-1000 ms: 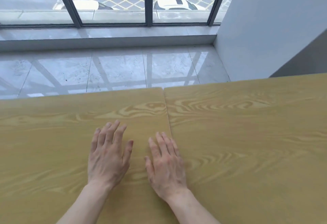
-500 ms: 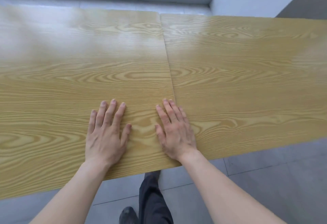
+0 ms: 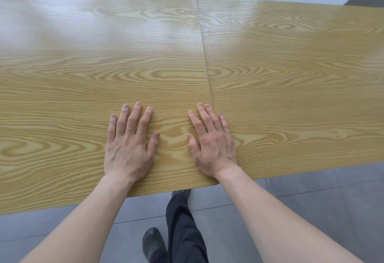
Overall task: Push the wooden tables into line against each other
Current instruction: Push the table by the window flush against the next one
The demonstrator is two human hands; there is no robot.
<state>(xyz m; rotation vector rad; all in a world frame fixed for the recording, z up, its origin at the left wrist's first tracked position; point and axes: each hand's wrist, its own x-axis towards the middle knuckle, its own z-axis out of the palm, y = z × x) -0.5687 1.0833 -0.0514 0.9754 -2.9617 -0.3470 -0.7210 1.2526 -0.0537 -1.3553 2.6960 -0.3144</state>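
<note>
Both hands are down flat: the left hand [image 3: 128, 144] lies palm-down with fingers spread on the left table [image 3: 83, 75], and the right hand [image 3: 213, 144] is splayed beside it, its outer fingers reaching across the seam [image 3: 205, 59] onto the right table [image 3: 301, 86]. Neither hand grips anything; they are fully open and pressed to the wood, close to the near edge.

Look at that seam — the two tops meet edge to edge along a thin dark line, with no floor showing through it. At the near side, though, the left table's corner juts a little closer to the person than the right table's edge, and at the far end there is a small step too. So this reads as the squaring-up stage: the tables are together, but not quite flush. The next move probably calls for a firm forward shove on the left top, palms planted so they don't slide on that smooth surface.

Plenty stays hidden: the legs and frames are under the tops, both tables run out of view at the sides, and glare washes out the far left surface. Below the edge, one trouser leg [image 3: 182, 225] and a dark shoe [image 3: 153, 242] stand on the grey floor [image 3: 311, 196].
</note>
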